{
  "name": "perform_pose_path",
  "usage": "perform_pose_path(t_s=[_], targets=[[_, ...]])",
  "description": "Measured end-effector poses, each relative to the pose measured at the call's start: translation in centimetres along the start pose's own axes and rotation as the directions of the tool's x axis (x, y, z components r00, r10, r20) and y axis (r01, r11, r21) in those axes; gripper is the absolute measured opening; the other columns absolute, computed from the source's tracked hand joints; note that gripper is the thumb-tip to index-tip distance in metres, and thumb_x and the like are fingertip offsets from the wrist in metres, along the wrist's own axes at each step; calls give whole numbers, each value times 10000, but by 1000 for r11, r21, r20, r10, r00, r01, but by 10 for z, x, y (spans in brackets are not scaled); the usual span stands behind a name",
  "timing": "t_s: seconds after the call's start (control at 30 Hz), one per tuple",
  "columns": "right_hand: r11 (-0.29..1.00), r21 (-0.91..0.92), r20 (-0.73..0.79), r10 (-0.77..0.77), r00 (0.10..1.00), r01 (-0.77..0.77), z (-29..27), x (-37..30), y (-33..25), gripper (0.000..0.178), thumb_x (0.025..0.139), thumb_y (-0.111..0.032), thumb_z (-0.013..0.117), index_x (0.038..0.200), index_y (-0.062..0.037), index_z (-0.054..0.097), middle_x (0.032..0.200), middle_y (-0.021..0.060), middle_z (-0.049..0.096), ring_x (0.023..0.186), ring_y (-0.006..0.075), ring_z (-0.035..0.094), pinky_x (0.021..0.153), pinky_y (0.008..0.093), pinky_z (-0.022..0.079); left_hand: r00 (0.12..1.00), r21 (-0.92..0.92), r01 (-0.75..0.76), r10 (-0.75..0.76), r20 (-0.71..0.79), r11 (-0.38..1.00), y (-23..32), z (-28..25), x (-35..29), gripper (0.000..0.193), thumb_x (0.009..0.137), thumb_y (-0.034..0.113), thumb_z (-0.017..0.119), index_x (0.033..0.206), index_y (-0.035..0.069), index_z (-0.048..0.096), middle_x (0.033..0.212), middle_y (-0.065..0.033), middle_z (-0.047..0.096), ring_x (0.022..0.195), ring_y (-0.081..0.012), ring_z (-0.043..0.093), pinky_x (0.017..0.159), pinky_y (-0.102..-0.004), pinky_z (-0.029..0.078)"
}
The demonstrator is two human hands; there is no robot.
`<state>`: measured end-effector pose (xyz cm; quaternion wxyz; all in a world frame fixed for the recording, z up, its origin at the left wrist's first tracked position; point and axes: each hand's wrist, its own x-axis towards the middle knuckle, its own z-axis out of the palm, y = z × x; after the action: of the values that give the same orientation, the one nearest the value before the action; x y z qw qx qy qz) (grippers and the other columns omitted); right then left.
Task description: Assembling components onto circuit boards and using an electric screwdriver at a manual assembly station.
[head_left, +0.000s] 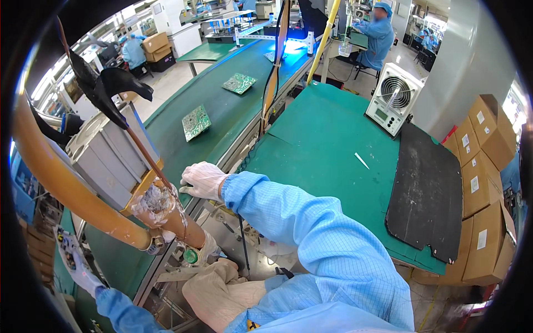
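Observation:
My left hand [85, 275], in a white glove, is at the lower left with its fingers at the edge of a circuit board [68, 247] with components on its upper side. My right hand [203, 180], also gloved, rests on the near edge of the green conveyor belt [166, 119]. Its fingers are loosely bent and slightly apart, with nothing seen in them. Ahead of it on the belt lies a green circuit board [196, 123]. Farther along is a second circuit board [239, 83], and another board [273, 56] sits under blue light.
Between my arms stand an orange pipe [72, 166] and a grey machine housing [105, 161]. To the right, a green-topped table [322, 139] carries a fan unit [393, 99], a black mat [425, 194] and a white pointed piece [361, 161]. Cardboard boxes [480, 188] are stacked beyond. A person [376, 36] sits farther back.

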<state>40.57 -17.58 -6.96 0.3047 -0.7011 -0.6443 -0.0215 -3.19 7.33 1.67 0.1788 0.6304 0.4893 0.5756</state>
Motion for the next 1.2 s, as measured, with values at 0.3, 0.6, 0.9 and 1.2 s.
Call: perform_pose_path(t_s=[0.3, 0.6, 0.9, 1.2], targets=[[996, -92, -148, -2, 989, -12, 2, 1, 2, 515, 822, -393, 669, 1205, -59, 584, 1174, 173, 590, 1108, 308, 570, 934, 395, 472, 935, -190, 30, 39, 353, 981, -9, -28, -112, 432, 967, 98, 484, 1377, -28, 440, 1291, -136, 523, 1081, -204, 546, 963, -295, 430], [-215, 976, -39, -70, 997, 23, -109, -32, -95, 670, 894, -457, 546, 1357, 13, 431, 1200, 129, 573, 1092, 188, 542, 962, 328, 408, 479, -384, 773, -68, 875, 506, 53, -40, -232, 573, 856, 151, 618, 1349, -51, 406, 1255, -190, 554, 1061, -296, 613, 906, -417, 526], [292, 941, 133, 143, 981, -170, -130, -64, -183, 352, 884, -259, 621, 1127, -38, 497, 937, 65, 627, 804, 117, 647, 657, 254, 528, 259, 80, 554, -263, 929, 828, 76, -39, -303, 547, 719, 111, 670, 1224, -69, 558, 991, -88, 674, 816, -124, 629, 746, -255, 524], [304, 941, 53, 299, 953, -148, -114, -60, -189, 377, 886, -388, 636, 1027, -48, 554, 843, 71, 641, 573, 85, 576, 479, 257, 467, 365, -26, 578, -229, 902, 816, 75, -67, -318, 506, 733, 56, 660, 1219, -47, 570, 1032, -70, 664, 870, -124, 617, 762, -264, 515]])
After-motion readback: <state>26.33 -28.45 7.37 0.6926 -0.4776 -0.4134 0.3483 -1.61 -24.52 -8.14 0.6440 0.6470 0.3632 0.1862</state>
